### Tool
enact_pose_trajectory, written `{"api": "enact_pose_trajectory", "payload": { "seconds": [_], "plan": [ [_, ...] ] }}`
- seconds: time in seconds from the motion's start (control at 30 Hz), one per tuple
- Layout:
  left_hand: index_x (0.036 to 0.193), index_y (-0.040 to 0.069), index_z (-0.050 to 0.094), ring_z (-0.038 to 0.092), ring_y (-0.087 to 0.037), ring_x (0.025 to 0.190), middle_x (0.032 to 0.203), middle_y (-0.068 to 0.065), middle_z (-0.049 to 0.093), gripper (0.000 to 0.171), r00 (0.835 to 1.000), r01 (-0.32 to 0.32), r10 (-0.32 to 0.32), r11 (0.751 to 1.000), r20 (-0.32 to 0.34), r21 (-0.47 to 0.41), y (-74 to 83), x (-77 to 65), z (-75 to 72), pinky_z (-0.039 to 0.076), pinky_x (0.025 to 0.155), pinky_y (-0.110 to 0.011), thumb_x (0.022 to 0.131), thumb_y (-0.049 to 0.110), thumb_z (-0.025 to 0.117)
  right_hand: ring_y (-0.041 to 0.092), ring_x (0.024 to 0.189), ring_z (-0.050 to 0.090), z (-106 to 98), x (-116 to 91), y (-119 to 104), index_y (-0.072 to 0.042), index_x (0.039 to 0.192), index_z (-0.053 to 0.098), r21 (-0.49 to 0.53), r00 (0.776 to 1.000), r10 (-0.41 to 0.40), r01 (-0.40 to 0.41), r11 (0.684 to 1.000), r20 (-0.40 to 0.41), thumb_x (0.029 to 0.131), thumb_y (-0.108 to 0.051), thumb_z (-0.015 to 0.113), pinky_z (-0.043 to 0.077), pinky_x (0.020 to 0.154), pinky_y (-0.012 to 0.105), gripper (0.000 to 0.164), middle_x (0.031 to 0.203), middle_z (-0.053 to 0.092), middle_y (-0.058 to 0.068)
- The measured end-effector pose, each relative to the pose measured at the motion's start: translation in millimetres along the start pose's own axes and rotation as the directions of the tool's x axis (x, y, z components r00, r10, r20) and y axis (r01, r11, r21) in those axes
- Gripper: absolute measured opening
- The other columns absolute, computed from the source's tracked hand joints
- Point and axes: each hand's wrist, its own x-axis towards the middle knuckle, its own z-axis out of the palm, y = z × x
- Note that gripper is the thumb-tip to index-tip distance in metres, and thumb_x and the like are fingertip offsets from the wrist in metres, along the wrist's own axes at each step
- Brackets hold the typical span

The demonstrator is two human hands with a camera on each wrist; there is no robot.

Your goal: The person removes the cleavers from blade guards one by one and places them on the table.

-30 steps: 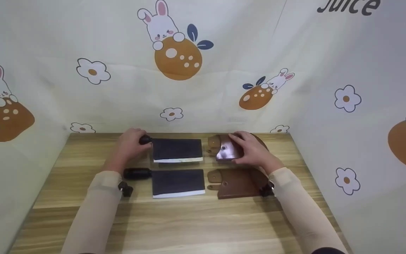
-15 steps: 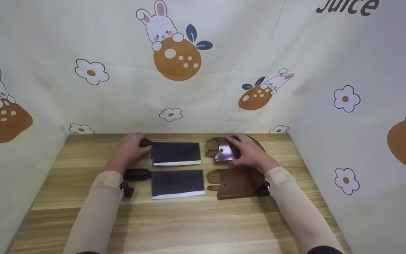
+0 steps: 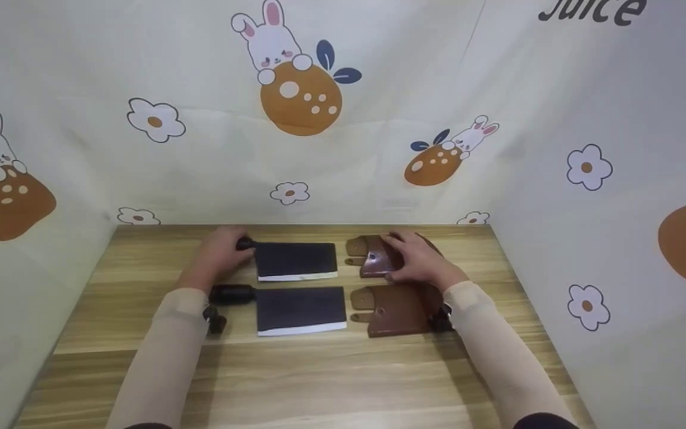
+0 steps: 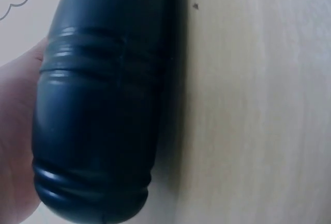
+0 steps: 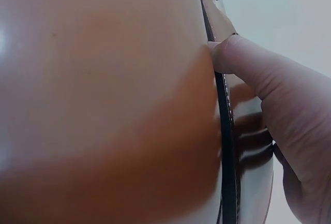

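Observation:
In the head view my left hand [image 3: 215,256] grips the short black handle of the far cleaver [image 3: 296,260], whose blade is dark with a pale edge. A second, similar cleaver [image 3: 301,310] lies just in front of it; its ridged black handle [image 4: 98,105] fills much of the left wrist view. My right hand [image 3: 420,259] holds the far brown leather knife sheath [image 3: 373,265], fingers over its top and thumb [image 5: 243,61] at its edge. The near leather sheath [image 3: 402,310] lies in front, partly under the right wrist, its brown face large in the right wrist view.
Both cleavers and both sheaths are laid out in two rows on a wood-grain table [image 3: 331,381]. Pale cloth [image 3: 212,161] printed with rabbits, oranges and flowers walls the table at the back and sides. Each wrist carries a small black camera.
Both hands have drawn slightly toward the person, bringing the far cleaver and the far sheath closer to the near pair. The glare on the far sheath has faded.

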Motion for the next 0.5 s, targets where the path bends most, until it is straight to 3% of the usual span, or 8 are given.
{"api": "enact_pose_trajectory", "payload": {
  "seconds": [0.2, 0.5],
  "plan": [
    [0.139, -0.001, 0.069, 0.057, -0.052, 0.135, 0.148, -0.033, 0.058, 0.046, 1.000, -0.023, 0.022, 0.998, 0.011, 0.053, 1.9, -0.4, 1.4, 0.042, 0.117, -0.068, 0.105, 0.030, 0.072, 0.050, 0.159, 0.033, -3.2, 1.0, -2.6, -0.014, 0.171, 0.043, 0.045, 0.995, 0.048, -0.052, 0.998, 0.086, 0.084, -0.039, 0.092, 0.028, 0.128, 0.064, 0.103, 0.174, 0.036, 0.025],
    [0.143, 0.000, 0.067, 0.053, -0.051, 0.138, 0.151, -0.032, 0.055, 0.047, 0.999, 0.011, -0.013, 0.998, 0.035, 0.057, 7.6, -1.9, 0.8, 0.041, 0.117, -0.069, 0.107, 0.029, 0.070, 0.047, 0.164, 0.023, -4.0, 1.2, -2.4, -0.019, 0.172, 0.041, 0.149, 0.980, 0.113, -0.137, 0.979, 0.162, 0.085, -0.034, 0.091, 0.026, 0.129, 0.064, 0.102, 0.179, 0.026, 0.020]
  ]
}}
